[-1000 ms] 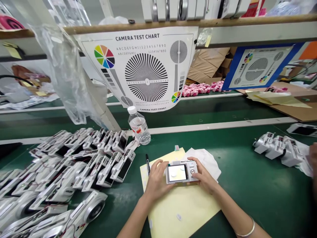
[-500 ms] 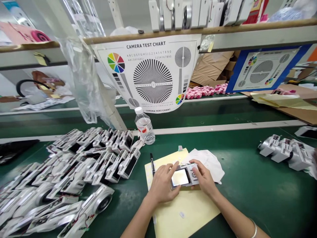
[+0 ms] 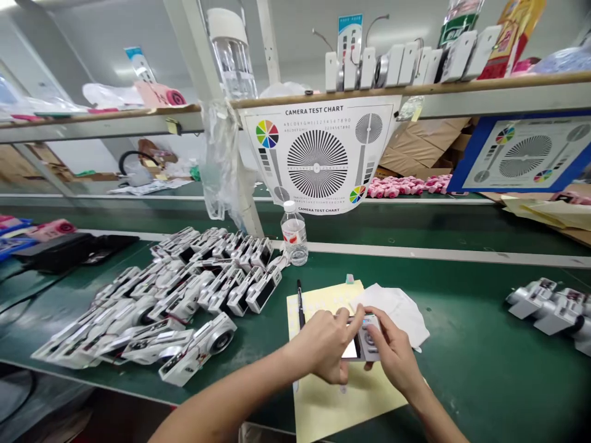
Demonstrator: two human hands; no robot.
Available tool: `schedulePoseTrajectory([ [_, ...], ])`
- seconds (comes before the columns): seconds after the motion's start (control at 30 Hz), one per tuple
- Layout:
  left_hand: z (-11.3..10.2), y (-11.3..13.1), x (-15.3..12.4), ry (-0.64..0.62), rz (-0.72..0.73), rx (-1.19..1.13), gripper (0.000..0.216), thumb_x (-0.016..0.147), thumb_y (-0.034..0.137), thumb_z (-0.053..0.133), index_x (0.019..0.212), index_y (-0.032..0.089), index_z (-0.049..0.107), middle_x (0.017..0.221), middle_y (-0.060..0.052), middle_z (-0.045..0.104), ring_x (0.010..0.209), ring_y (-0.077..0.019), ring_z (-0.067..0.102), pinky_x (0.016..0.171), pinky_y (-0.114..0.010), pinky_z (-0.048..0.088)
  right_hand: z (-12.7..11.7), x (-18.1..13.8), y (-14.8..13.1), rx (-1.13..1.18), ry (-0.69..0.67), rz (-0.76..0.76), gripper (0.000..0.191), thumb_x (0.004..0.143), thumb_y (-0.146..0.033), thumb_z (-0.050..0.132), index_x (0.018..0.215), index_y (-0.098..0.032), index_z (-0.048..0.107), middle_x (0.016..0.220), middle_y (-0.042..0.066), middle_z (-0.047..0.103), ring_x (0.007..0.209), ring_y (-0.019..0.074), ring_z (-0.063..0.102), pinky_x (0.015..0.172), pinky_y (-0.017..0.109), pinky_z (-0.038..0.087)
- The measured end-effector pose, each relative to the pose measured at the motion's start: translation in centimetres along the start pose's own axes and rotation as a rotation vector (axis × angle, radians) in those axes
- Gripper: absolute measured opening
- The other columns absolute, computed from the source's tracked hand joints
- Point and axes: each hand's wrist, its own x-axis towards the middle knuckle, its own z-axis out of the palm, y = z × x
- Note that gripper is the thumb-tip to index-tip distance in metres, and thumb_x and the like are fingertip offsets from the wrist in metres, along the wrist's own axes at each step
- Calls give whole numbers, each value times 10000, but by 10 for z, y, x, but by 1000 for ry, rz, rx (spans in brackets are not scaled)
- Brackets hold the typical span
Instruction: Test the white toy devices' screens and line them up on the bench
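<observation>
A small silver digital camera (image 3: 369, 346) is held low over a yellow sheet, its lit screen (image 3: 351, 350) facing me. My right hand (image 3: 394, 351) grips its right end, thumb on the round button pad. My left hand (image 3: 327, 344) is closed about the left end and covers much of the screen; its index finger reaches across the top toward the right side. Under both hands lies the yellow sheet (image 3: 341, 409), with a black pen (image 3: 300, 304) along its left edge. A crumpled white cloth or paper (image 3: 406, 314) lies just behind my right hand.
Many white camera bodies (image 3: 184, 295) with exposed wires cover the left of the green table (image 3: 475, 369). A water bottle (image 3: 294, 237) stands behind the sheet. A camera test chart (image 3: 318, 157) hangs from the shelf ahead. More camera parts (image 3: 549, 304) sit at right.
My left hand has shifted right across the screen, its index finger now stretched over the camera's top. My right hand keeps its hold. The view has swung left and up.
</observation>
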Motion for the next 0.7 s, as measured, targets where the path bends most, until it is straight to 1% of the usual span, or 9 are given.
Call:
schedulePoseTrajectory([
  [0.07, -24, -7, -2, -71, 37, -149, 925, 520, 328, 611, 1320, 52, 239, 806, -114, 625, 572, -279, 582, 491, -326, 440, -2, -5, -6, 107, -81, 83, 457, 774, -503, 492, 1115, -201, 457, 674, -1, 555, 420, 118, 546, 343, 250, 506],
  [0.17, -52, -35, 2, -236, 46, -614, 719, 614, 359, 557, 1278, 168, 358, 736, -23, 644, 498, -192, 555, 438, -248, 391, -1, -13, -15, 350, -200, 224, 481, 735, -504, 550, 1090, -196, 452, 654, -19, 546, 405, 98, 535, 306, 208, 479],
  [0.23, -54, -59, 7, -220, 8, -1006, 604, 697, 510, 469, 1217, 203, 452, 855, -40, 654, 537, -164, 566, 464, -232, 391, 2, -21, -23, 479, -202, 277, 479, 726, -495, 566, 1082, -196, 450, 622, -31, 531, 391, 89, 524, 290, 185, 459],
  [0.33, -35, -83, 11, -143, -172, -1457, 824, 724, 734, 139, 1301, 177, 326, 915, -95, 642, 495, -149, 563, 444, -237, 393, 4, -36, -35, 572, -121, 268, 469, 715, -503, 576, 1065, -219, 447, 711, -2, 575, 395, 100, 538, 283, 196, 453],
  [0.4, -15, -83, 5, 48, -210, -1543, 884, 708, 757, 33, 1313, 166, 288, 963, -115, 626, 572, -169, 595, 519, -279, 448, 1, -45, -42, 581, -37, 234, 459, 706, -520, 576, 1049, -243, 448, 809, 29, 603, 398, 116, 548, 297, 233, 469],
  [0.47, 3, -70, -10, 176, -156, -1541, 898, 691, 789, 89, 1243, 159, 413, 1020, -131, 610, 776, -237, 624, 684, -367, 489, -4, -53, -47, 550, 53, 193, 434, 714, -535, 553, 1038, -261, 463, 921, 66, 614, 398, 125, 547, 303, 258, 469],
  [0.53, 16, -49, -32, 267, -105, -1440, 946, 631, 844, 161, 1208, 164, 475, 1103, -139, 579, 960, -298, 578, 809, -429, 469, -9, -58, -48, 486, 146, 127, 389, 734, -532, 523, 1017, -267, 502, 1000, 90, 608, 482, 159, 589, 337, 263, 471],
  [0.63, 23, -17, -62, 408, -94, -1251, 1029, 513, 897, 288, 1248, 191, 434, 1206, -141, 513, 1102, -350, 493, 885, -483, 443, -13, -64, -46, 372, 277, -15, 331, 781, -499, 472, 994, -264, 566, 977, 99, 625, 733, 242, 639, 488, 291, 510],
  [0.7, 21, -3, -71, 522, -106, -1064, 899, 604, 809, 396, 1306, 251, 332, 1273, -122, 456, 1157, -335, 453, 922, -487, 427, -13, -66, -46, 262, 348, -104, 304, 812, -468, 451, 991, -268, 593, 950, 88, 637, 799, 244, 632, 544, 284, 509],
])
